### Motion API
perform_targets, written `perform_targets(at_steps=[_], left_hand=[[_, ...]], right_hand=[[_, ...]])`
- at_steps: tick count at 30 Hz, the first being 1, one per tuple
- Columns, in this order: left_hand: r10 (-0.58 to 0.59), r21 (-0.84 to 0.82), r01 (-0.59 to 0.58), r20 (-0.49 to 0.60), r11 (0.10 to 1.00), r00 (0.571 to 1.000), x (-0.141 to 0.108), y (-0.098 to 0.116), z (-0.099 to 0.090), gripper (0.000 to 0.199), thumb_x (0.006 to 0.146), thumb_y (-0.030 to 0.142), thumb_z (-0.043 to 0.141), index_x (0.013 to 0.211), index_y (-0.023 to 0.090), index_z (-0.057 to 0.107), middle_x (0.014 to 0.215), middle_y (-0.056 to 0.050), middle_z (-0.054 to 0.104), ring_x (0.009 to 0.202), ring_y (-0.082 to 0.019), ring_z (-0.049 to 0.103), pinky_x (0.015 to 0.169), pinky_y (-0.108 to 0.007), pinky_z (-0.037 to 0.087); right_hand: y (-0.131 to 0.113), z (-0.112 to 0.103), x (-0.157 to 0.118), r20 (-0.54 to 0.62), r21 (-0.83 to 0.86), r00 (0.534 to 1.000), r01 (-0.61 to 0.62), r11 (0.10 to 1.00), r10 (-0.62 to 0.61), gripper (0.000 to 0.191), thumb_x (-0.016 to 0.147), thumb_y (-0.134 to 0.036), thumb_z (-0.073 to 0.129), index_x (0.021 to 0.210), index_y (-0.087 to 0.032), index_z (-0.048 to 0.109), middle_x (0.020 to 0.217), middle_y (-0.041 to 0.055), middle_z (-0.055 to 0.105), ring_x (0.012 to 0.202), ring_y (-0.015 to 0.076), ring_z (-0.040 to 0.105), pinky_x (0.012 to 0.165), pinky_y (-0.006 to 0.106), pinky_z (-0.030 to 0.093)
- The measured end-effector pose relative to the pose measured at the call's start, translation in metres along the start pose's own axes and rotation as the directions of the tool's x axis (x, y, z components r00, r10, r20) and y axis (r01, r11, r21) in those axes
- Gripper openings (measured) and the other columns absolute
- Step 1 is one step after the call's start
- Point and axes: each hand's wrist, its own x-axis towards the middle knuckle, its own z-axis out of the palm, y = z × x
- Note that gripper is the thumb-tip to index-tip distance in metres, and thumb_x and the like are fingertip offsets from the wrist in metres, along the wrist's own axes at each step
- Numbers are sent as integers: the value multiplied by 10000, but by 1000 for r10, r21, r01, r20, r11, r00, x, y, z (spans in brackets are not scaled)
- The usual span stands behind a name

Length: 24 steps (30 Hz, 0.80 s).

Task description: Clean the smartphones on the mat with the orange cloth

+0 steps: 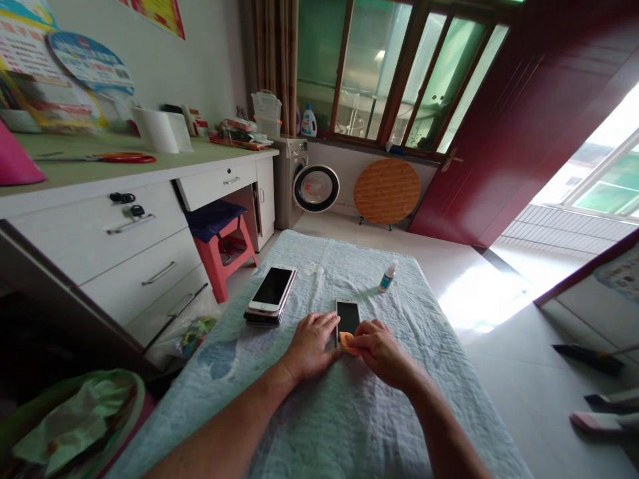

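A white-framed smartphone (348, 315) with a dark screen lies face up on the cloth-covered table. My left hand (313, 340) holds it steady along its left edge, fingertips at the side and thumb near the bottom. Pinched in my right hand (380, 349) is an orange cloth (348, 342), pressed on the lower part of the screen. Left of my hands sits a stack of phones (272, 290), topped by a white one with a dark screen. A small spray bottle (387, 277) with a blue label stands upright beyond my right hand.
A pale blue quilted cloth (379, 426) covers the table. On the left are a white desk (134, 219), a red stool (224, 256) and a waste bin (137, 399). Farther back stand a washing machine (289, 179) with its door open and a round wooden tabletop (387, 191).
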Motion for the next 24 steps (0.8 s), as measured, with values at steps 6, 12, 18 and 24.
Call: perform_targets(at_steps=[6, 12, 18, 24], left_hand=[[2, -4, -2, -14, 1000, 1000, 0, -2, 2, 554, 836, 371, 571, 1362, 214, 501, 1434, -72, 492, 1278, -292, 437, 1074, -451, 351], [-24, 0, 24, 15, 1000, 1000, 1, 3, -3, 610, 806, 322, 589, 1390, 192, 473, 1457, -55, 469, 1289, -290, 420, 1096, -437, 328], [-30, 9, 30, 5, 1000, 1000, 1, 3, -2, 596, 809, 289, 576, 1390, 201, 474, 1458, -40, 469, 1286, -284, 420, 1099, -433, 322], [-16, -7, 16, 4, 1000, 1000, 1, 0, 0, 603, 839, 373, 590, 1396, 181, 460, 1447, -66, 478, 1293, -292, 411, 1100, -440, 320]], right_hand=[[-13, 11, 5, -36, 13, 998, 44, 999, -43, 259, 970, -286, 468, 911, -305, 719, 895, 13, 605, 881, 162, 479, 814, 300, 352], [11, 9, 7, -107, -34, 992, -76, 997, 72, 272, 949, -238, 469, 859, -255, 725, 889, 32, 602, 875, 169, 489, 800, 296, 359], [30, 20, 19, -276, -54, 940, -223, 973, 200, 349, 991, -339, 389, 947, -243, 721, 916, 62, 595, 851, 179, 485, 787, 293, 376], [20, 23, 19, -260, -81, 958, -145, 986, 120, 276, 960, -237, 447, 971, -272, 721, 939, 55, 593, 885, 185, 473, 818, 311, 361]])
